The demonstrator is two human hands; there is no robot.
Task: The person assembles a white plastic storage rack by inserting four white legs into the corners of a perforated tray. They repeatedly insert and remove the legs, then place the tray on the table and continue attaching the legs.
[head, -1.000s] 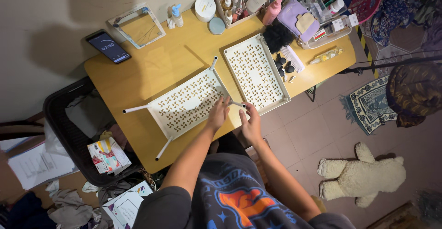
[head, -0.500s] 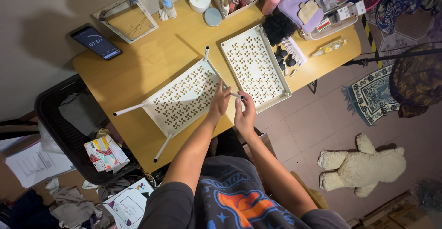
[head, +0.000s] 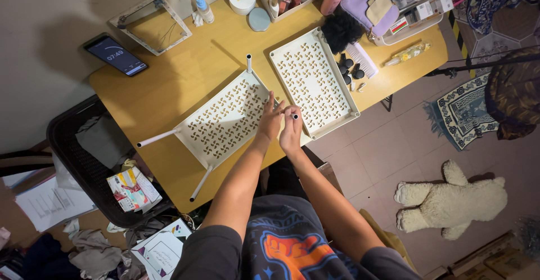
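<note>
Yellow wooden counter (head: 163,100) carries two cream plastic shelf panels pierced with pinwheel cutouts. Near panel (head: 225,119) has thin tube legs; flat panel (head: 312,80) lies beside it. Left hand (head: 271,123) presses the near panel's corner, fingers loosely spread. Right hand (head: 291,133) has its grip pinching a small tube leg (head: 295,116).

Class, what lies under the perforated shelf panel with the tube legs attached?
The yellow wooden table shows through the perforated shelf panel and its cutouts. Its near corner is covered by the left hand and right hand.
</note>
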